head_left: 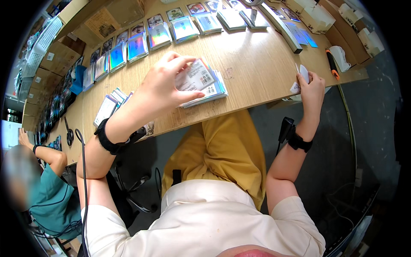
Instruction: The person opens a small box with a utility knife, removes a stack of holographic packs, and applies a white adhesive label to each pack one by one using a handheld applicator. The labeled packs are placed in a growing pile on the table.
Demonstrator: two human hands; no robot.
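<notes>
My left hand curves over a neat stack of flat card packs near the table's front edge. Its thumb and fingers grip the edges of the top clear-wrapped card pack, which bears small print and a barcode. My right hand is at the table's right edge, closed on a small white paper slip. A smaller white piece with dark print shows beside its fingers. Left of the stack, partly behind my left forearm, lies a loose pile of cards.
Shiny card stacks form a curved row along the table's back, with picture cards behind them. An orange-black cutter, a long bar and open cartons are at right. Scissors and a co-worker in a green shirt are at left.
</notes>
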